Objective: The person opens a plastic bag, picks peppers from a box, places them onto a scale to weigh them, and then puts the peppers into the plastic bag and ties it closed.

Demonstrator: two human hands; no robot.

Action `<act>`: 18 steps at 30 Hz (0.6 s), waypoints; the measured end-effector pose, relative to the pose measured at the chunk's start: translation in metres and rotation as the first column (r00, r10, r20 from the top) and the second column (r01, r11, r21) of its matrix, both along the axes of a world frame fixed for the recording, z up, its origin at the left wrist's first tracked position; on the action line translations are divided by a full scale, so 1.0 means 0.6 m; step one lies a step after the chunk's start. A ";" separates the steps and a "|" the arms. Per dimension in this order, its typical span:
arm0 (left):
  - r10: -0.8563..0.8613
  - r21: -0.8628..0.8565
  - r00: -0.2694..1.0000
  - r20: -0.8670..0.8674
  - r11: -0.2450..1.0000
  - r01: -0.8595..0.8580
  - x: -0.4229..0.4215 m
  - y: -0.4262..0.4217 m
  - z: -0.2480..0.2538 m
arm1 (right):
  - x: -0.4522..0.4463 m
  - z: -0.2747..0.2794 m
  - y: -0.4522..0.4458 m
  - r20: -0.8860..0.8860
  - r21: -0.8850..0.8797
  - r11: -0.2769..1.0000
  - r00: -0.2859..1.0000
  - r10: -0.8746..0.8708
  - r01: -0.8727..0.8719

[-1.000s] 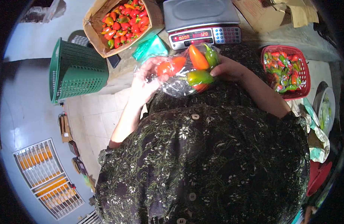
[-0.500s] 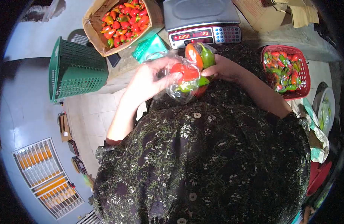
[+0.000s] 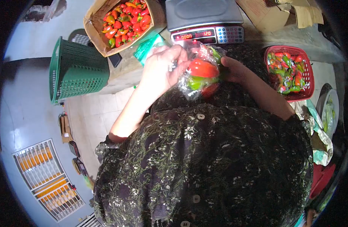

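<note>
Pale blue wall [image 3: 19, 94], far left. Green basket [image 3: 79, 79], upper left. Brown box [image 3: 93, 28], top left, filled with small peppers [image 3: 124, 26]. Left hand [image 3: 165, 65], upper centre, fingers pinched on plastic. Clear bag [image 3: 187, 86], upper centre, between both hands, holding red and green peppers [image 3: 204, 69]. Scale [image 3: 204, 15], top centre. Right hand [image 3: 234, 70], half-curled beside the bag; from here, I cannot tell its grip. Red basket [image 3: 309, 81], upper right.

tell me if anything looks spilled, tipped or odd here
Nothing clearly stands out. Peppers sit inside the cardboard box and red basket; the held peppers are in clear plastic. The green basket looks slanted, but the curved lens may cause that.
</note>
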State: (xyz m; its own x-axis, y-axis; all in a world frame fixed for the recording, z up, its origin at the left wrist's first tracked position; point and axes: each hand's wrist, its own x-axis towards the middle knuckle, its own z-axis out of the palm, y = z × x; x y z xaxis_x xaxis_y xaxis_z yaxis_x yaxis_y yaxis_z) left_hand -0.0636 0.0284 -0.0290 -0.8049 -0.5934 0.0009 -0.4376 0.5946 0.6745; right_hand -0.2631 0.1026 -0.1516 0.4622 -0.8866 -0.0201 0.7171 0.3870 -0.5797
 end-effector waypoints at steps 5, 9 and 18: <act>-0.103 0.290 0.994 -0.036 0.951 0.109 0.012 0.023 -0.011 | -0.012 -0.034 -0.005 -0.150 -0.040 0.997 0.987 0.059 -0.066; -0.264 -0.271 0.962 0.063 0.924 0.271 0.013 0.042 -0.026 | -0.005 -0.002 -0.001 -0.114 -0.057 0.996 0.991 0.064 -0.071; -0.251 -0.114 0.964 0.091 0.959 0.260 0.011 0.030 0.021 | -0.009 -0.029 -0.010 -0.173 0.084 0.979 0.965 0.199 -0.187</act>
State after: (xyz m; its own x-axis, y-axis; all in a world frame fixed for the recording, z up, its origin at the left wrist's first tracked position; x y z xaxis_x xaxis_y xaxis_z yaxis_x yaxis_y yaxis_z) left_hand -0.0571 0.0465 -0.0166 -0.9302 -0.3670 -0.0044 -0.3064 0.7698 0.5599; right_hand -0.2686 0.0964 -0.1689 0.6078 -0.7747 -0.1743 0.5113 0.5497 -0.6606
